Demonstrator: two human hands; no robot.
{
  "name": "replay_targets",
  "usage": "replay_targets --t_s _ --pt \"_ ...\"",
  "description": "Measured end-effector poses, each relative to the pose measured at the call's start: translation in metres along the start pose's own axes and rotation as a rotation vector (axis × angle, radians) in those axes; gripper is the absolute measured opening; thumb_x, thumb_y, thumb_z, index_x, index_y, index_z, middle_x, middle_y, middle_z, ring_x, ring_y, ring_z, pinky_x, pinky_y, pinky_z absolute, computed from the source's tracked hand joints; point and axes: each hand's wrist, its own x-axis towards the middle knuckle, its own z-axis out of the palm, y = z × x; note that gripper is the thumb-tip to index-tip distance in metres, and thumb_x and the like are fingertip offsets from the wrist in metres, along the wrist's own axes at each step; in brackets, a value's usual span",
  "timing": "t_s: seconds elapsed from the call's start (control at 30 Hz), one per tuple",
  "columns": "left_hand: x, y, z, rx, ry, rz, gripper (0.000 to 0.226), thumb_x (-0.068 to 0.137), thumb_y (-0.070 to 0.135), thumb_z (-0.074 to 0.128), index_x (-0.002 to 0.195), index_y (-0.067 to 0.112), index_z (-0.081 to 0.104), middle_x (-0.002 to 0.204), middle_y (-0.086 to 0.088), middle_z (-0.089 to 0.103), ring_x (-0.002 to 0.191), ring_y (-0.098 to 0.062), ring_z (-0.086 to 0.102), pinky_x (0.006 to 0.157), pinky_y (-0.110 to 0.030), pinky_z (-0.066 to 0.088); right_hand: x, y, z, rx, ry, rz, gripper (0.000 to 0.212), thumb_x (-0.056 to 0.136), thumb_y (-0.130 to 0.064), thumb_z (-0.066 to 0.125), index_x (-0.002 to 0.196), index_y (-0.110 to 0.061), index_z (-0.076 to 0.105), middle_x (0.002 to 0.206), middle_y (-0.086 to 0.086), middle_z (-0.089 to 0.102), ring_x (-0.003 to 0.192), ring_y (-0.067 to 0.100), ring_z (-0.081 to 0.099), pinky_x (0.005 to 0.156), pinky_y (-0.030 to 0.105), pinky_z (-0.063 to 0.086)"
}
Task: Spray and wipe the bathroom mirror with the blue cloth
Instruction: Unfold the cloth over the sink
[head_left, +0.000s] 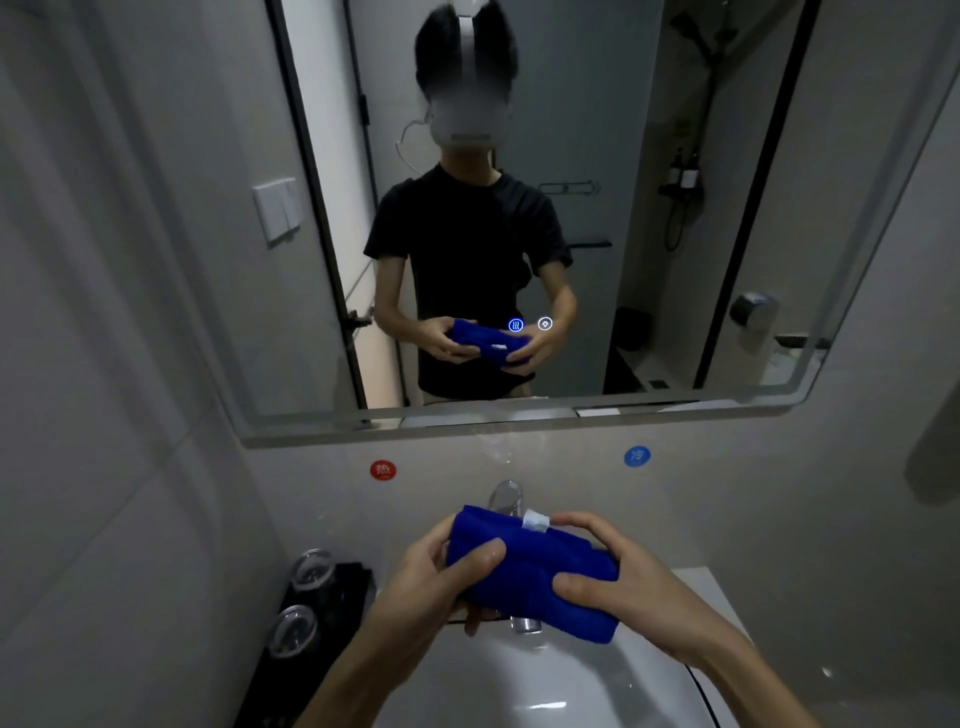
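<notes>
Blue cloth (530, 571) bunched over the basin (545, 691), left hand (431, 577) and right hand (608, 577) both in a curled grip on it — best fold a flat pad before meeting the mirror (597, 208).

The cloth (530, 571) held between the fingers (478, 556) of both hands is a deep, plain blue, with a small white tag (536, 521) at its far edge. Past the fingers, the tap (506, 496) is shiny silver and the basin (519, 691) below them is glossy white. On the pale grey wall beyond sit a red round sticker (383, 470) to the left and a blue one (637, 456) to the right. Left of the fingers lies a black tray (353, 577) with two clear glasses (293, 631).
</notes>
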Motion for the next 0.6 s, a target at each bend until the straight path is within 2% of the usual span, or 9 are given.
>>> replay_targets --t_s 0.07,0.13,0.17,0.23,0.3,0.4,0.47,0.53,0.6 --pt "-0.001 0.006 0.004 0.031 0.045 0.054 0.041 0.087 0.03 0.07 0.122 0.011 0.059 0.099 -0.01 0.073 0.074 -0.017 0.07 0.049 -0.022 0.048 0.0 -0.001 0.007 -0.088 0.043 -0.083 0.058 0.082 -0.027 0.08 0.131 -0.042 0.051 0.121 -0.006 0.065 0.106 0.02 0.068 0.083 0.034 0.059" --pt "-0.002 0.012 0.008 0.037 0.054 0.08 0.033 0.089 0.022 0.068 0.12 0.012 0.061 0.095 -0.009 0.073 0.069 -0.014 0.069 0.05 -0.02 0.048 -0.001 -0.002 0.011 -0.272 0.109 -0.204 0.056 0.077 -0.049 0.076 0.127 -0.052 0.052 0.13 -0.019 0.053 0.12 0.007 0.057 0.095 0.03 0.053" --pt "-0.002 0.013 0.008 0.026 0.049 0.083 0.033 0.088 0.019 0.068 0.119 0.012 0.061 0.093 -0.007 0.073 0.067 -0.013 0.069 0.051 -0.019 0.049 -0.001 -0.002 0.012 -0.348 0.146 -0.27 0.056 0.073 -0.059 0.073 0.125 -0.053 0.052 0.131 -0.023 0.049 0.123 0.002 0.051 0.1 0.026 0.048" --pt "-0.001 0.016 0.009 -0.003 0.027 0.075 0.038 0.084 0.019 0.07 0.12 0.013 0.06 0.091 -0.005 0.074 0.067 -0.013 0.07 0.051 -0.019 0.05 -0.003 -0.005 0.014 -0.392 0.236 -0.381 0.057 0.071 -0.071 0.067 0.123 -0.051 0.055 0.131 -0.022 0.047 0.124 0.002 0.048 0.099 0.017 0.042" --pt "0.002 0.014 0.01 -0.027 0.001 0.065 0.043 0.081 0.02 0.072 0.121 0.012 0.06 0.093 -0.006 0.073 0.067 -0.014 0.07 0.051 -0.02 0.05 -0.003 -0.008 0.018 -0.44 0.309 -0.499 0.05 0.076 -0.068 0.066 0.12 -0.046 0.059 0.125 -0.015 0.051 0.119 0.007 0.052 0.09 0.01 0.043" --pt "0.005 0.012 0.011 -0.023 -0.006 0.069 0.047 0.08 0.029 0.079 0.12 0.012 0.062 0.093 -0.011 0.073 0.066 -0.016 0.067 0.05 -0.022 0.049 -0.001 -0.009 0.022 -0.553 0.291 -0.584 0.033 0.086 -0.051 0.067 0.115 -0.037 0.062 0.11 -0.014 0.059 0.101 0.011 0.06 0.08 0.013 0.045" --pt "0.008 0.011 0.012 -0.022 -0.023 0.077 0.051 0.075 0.03 0.078 0.12 0.011 0.062 0.092 -0.012 0.072 0.066 -0.017 0.067 0.05 -0.022 0.05 -0.001 -0.011 0.024 -0.6 0.303 -0.559 0.032 0.089 -0.054 0.06 0.116 -0.037 0.059 0.106 -0.018 0.058 0.093 0.007 0.06 0.076 0.013 0.045" --pt "0.011 0.009 0.013 -0.052 -0.026 0.088 0.052 0.076 0.025 0.075 0.123 0.007 0.06 0.089 -0.01 0.072 0.064 -0.015 0.068 0.049 -0.021 0.051 0.0 -0.012 0.024 -0.703 0.324 -0.563 0.034 0.093 -0.06 0.051 0.117 -0.037 0.058 0.101 -0.02 0.056 0.087 0.005 0.059 0.072 0.02 0.049" --pt "0.016 0.006 0.011 -0.069 -0.02 0.084 0.065 0.071 0.032 0.081 0.125 0.006 0.057 0.089 -0.01 0.073 0.064 -0.015 0.069 0.048 -0.021 0.051 -0.001 -0.016 0.022 -0.83 0.355 -0.63 0.033 0.098 -0.058 0.044 0.113 -0.033 0.06 0.095 -0.019 0.057 0.079 0.004 0.058 0.065 0.026 0.05"
